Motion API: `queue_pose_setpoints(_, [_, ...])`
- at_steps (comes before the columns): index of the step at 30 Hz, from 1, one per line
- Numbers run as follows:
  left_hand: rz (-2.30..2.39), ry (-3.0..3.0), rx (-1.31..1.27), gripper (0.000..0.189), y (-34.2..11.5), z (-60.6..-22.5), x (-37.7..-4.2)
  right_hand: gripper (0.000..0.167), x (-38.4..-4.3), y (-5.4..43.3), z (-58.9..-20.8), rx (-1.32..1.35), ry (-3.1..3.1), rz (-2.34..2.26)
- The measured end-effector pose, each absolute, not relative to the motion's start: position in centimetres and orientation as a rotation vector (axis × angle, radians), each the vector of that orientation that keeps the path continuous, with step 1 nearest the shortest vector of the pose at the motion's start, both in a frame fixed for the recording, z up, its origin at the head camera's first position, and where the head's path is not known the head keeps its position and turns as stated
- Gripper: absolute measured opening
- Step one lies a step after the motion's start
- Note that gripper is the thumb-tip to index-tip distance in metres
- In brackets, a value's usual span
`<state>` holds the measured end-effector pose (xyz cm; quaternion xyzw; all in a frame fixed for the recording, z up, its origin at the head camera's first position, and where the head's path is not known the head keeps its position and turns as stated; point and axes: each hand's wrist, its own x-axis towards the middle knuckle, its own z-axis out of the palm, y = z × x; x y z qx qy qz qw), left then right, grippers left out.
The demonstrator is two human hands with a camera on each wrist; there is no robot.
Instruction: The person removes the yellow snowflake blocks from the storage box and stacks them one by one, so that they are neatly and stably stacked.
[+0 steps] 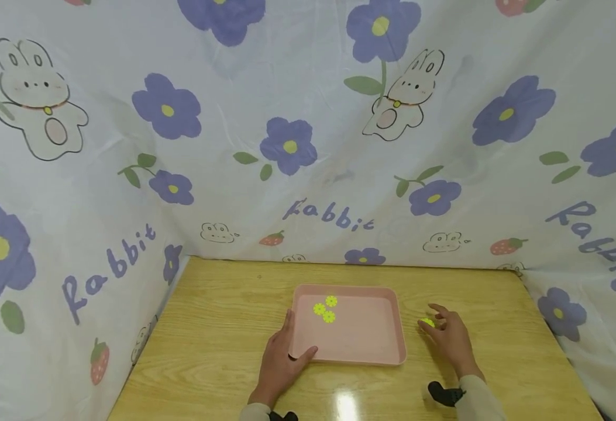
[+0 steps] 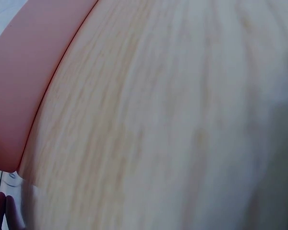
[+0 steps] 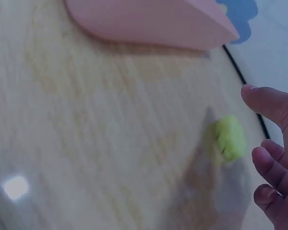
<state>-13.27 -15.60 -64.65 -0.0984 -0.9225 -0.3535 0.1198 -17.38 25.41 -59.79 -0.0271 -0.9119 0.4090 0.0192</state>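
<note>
My left hand [image 1: 278,359] holds the near left corner of a shallow pink tray [image 1: 360,333], thumb over the front rim and fingers along the left side. Inside the tray, toward the back left, lie three yellow-green flower-shaped pieces [image 1: 329,316], close together. Right of the tray, my right hand [image 1: 451,339] hovers over another yellow-green flower-shaped piece [image 3: 230,138], thumb and fingers spread around it. In the right wrist view this piece stands on the table with a gap between it and the thumb [image 3: 266,101].
The wooden table [image 1: 223,327] carries the tray near its middle. White cloth [image 1: 318,193] printed with rabbits and purple flowers walls off the back and both sides. Black straps [image 1: 444,394] sit at the wrists. A light glare [image 1: 347,403] lies at the front.
</note>
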Motion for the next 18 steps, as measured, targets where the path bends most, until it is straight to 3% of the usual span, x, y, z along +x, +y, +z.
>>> queue_pose_setpoints(10, [-1.032, -2.715, -0.274, 0.101, -15.8, -64.7, -13.5, 0.049, -19.9, 20.1, -57.3, 0.077, -2.747, 1.313])
queue_pose_setpoints(18, [-1.023, -2.712, -0.272, 0.101, -15.8, -64.9, -13.4, 0.036, -20.8, 13.6, -58.0, 0.240, -2.760, 1.392])
